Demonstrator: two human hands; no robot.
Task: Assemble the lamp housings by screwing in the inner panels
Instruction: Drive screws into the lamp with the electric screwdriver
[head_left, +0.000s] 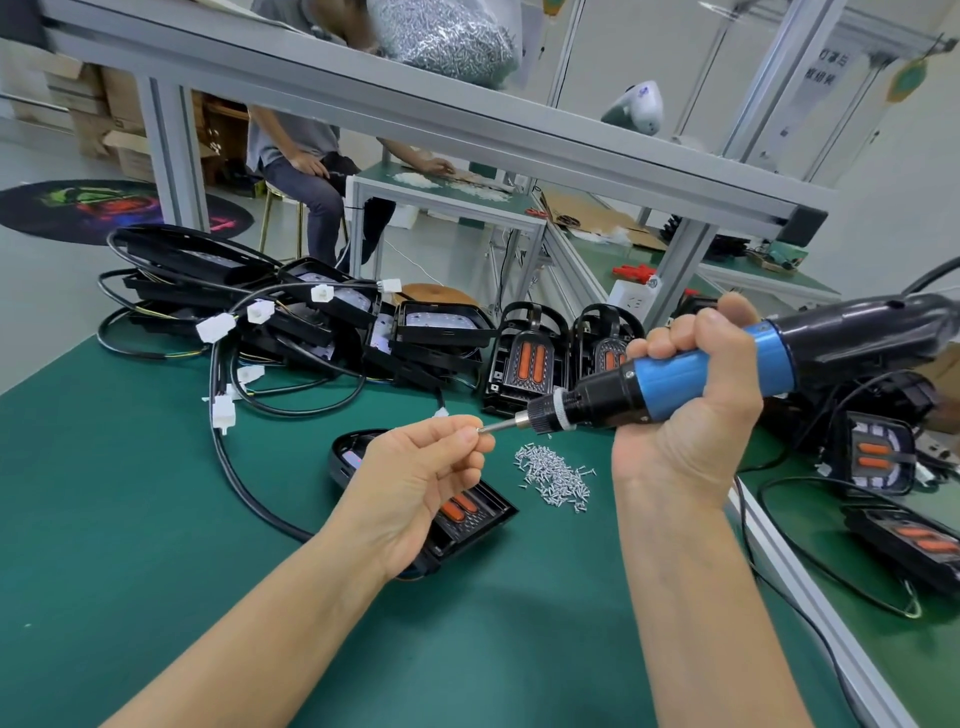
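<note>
- Right hand (691, 410) gripped the electric screwdriver (675, 379), bit pointing toward 9 o'clock.
- Left hand (421, 483) pinched a screw (479, 429) at the bit tip.
- Lamp housing (467, 519) lay beneath; loose screws (556, 475) at its 3 o'clock.

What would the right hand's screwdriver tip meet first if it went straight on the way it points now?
The left hand. The screwdriver in the right hand points left, and its bit ends at the left fingertips, which seem to pinch a screw there; the screw is too small to confirm.
</note>
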